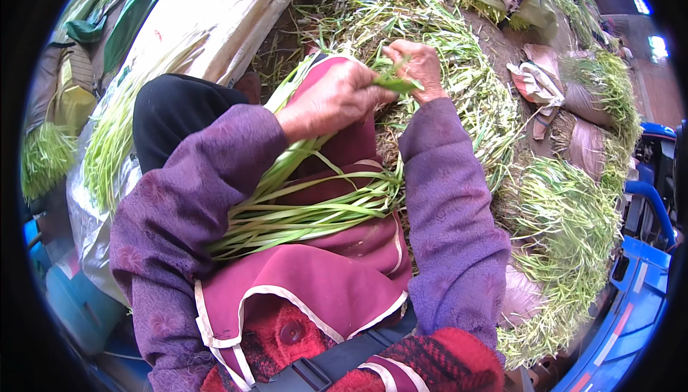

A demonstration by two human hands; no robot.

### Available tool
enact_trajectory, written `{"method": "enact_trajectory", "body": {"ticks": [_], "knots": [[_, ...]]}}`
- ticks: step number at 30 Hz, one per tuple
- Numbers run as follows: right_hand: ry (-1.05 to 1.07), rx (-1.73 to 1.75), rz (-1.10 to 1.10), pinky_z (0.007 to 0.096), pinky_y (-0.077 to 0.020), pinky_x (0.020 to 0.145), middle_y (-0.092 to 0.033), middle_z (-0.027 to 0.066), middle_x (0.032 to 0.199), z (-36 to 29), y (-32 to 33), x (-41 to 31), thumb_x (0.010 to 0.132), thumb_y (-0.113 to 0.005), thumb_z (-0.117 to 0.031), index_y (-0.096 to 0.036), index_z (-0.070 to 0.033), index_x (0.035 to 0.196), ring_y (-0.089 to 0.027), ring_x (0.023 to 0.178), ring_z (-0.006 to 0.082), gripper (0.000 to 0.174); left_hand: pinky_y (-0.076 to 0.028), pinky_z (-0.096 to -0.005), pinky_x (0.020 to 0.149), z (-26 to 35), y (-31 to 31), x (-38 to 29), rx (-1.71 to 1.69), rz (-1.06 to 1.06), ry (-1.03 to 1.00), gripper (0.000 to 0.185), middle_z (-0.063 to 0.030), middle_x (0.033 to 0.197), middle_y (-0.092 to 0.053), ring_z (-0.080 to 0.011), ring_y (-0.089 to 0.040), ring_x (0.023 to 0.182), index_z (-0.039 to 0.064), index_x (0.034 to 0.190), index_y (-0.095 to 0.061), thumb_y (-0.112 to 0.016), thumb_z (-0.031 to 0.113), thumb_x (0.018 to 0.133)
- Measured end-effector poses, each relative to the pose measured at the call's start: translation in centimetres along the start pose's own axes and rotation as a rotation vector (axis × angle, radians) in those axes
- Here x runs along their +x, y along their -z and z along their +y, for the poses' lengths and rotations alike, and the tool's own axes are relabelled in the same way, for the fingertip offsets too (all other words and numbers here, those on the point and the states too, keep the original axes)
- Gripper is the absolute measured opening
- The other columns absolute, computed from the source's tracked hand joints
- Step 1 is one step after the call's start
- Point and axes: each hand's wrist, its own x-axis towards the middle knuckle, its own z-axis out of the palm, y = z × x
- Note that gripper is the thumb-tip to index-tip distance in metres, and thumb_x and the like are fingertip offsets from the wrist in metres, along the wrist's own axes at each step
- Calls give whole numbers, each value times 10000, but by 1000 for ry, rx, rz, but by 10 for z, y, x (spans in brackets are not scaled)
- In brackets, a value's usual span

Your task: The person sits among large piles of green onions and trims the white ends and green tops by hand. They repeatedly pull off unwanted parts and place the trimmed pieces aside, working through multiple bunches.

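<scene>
A small cluster of green leaf tips (396,81) is pinched between my two hands above the apron. My left hand (344,93) has its thumb and fingers closed on the lower part of the leaves. My right hand (419,67) grips their other side with bent fingers; its fingertips are partly hidden. Long, flat, pale-green leaves (301,214), similar to garlic chives, lie across the maroon apron (322,252) on my lap. More of these stalks pass beneath my left forearm.
At the left, a bundle of pale stalks (110,145) hangs over a white sheet-covered block (209,16). Leaf scraps (451,32) litter the ground ahead. Wrapped bundles of greens (564,220) line the right side, beside a blue vehicle part (629,295). A teal bucket (80,306) stands lower left.
</scene>
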Motion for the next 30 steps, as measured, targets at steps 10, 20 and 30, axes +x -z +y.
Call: {"method": "enact_trajectory", "body": {"ticks": [10, 20, 30], "knots": [[32, 9, 31, 332, -492, 627, -621, 136, 945, 20, 7, -61, 765, -672, -145, -584, -41, 1058, -613, 656, 237, 323, -496, -294, 743, -38, 81, 19, 23, 404, 16, 415, -127, 855, -658, -197, -640, 798, -74, 1021, -602, -673, 270, 800], [267, 331, 203, 307, -503, 611, -652, 105, 795, -62, 31, -102, 736, -715, -111, -657, -19, 878, -615, 683, 229, 179, -496, -250, 693, 7, 125, -12, 322, 558, -156, 439, -133, 858, -628, -164, -605, 810, -52, 1119, -467, -664, 188, 810], [625, 65, 79, 393, -426, 798, -561, 42, 758, -119, 17, -98, 695, -665, -52, -594, -50, 843, -547, 673, 213, 163, -470, -387, 566, 18, 27, -96, 1064, -104, -252, 114, -116, 711, -557, -287, -598, 661, 22, 758, -513, -583, 97, 709]]}}
